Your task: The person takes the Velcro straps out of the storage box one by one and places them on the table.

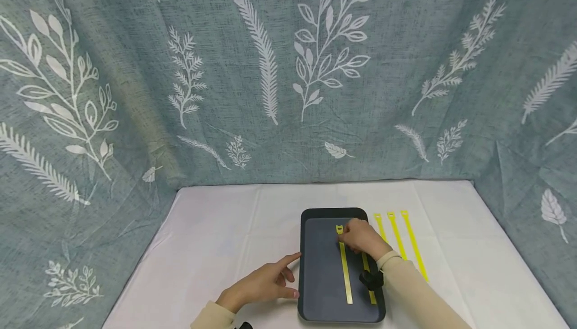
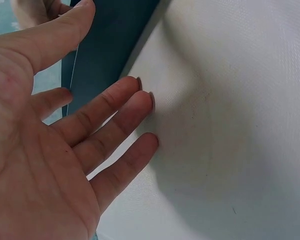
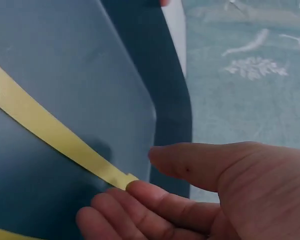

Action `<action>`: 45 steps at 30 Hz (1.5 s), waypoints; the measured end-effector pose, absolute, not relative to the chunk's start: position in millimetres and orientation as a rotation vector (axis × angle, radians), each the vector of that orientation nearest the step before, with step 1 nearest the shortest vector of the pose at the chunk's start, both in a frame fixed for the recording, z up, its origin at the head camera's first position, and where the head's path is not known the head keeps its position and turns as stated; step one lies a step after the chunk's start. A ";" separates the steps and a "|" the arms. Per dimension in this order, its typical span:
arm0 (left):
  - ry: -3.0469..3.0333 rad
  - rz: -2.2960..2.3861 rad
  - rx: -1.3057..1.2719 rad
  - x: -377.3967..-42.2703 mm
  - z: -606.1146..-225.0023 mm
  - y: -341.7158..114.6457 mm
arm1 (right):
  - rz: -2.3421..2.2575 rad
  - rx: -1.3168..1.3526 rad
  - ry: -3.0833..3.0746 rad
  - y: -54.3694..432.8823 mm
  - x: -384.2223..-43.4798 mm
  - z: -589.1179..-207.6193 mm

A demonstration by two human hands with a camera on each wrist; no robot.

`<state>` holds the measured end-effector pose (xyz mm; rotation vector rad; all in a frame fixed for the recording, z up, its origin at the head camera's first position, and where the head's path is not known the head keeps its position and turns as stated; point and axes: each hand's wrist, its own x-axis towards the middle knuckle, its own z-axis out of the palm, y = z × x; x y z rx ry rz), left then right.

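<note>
A dark grey tray (image 1: 321, 269) lies on the white cloth. Inside it is a yellow strap (image 1: 345, 274) with a slotted head, lying lengthwise near the middle. A second yellow strap (image 1: 372, 296) lies along the tray's right side, partly hidden under the right arm. My right hand (image 1: 364, 239) is over the upper part of the middle strap. In the right wrist view its fingertips (image 3: 140, 189) are at that strap's end, while the thumb stands apart from them. My left hand (image 1: 266, 283) is beside the tray's left wall, fingers spread and loosely bent, holding nothing.
Three more yellow straps (image 1: 413, 244) lie side by side on the white cloth (image 1: 455, 269) to the right of the tray, partly behind the right forearm. A blue-green curtain (image 1: 279, 148) with white leaf prints hangs behind and at both sides.
</note>
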<state>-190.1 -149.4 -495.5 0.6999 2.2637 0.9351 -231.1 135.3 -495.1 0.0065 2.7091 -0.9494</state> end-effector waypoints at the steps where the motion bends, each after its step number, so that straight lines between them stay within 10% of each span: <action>1: 2.265 0.932 0.700 -190.2 -495.3 -149.2 | -0.929 0.010 2.722 134.0 -230.6 -497.5; 45: 2.258 0.952 0.652 -190.8 -498.0 -148.5 | -1.111 0.205 2.601 128.6 -237.8 -511.8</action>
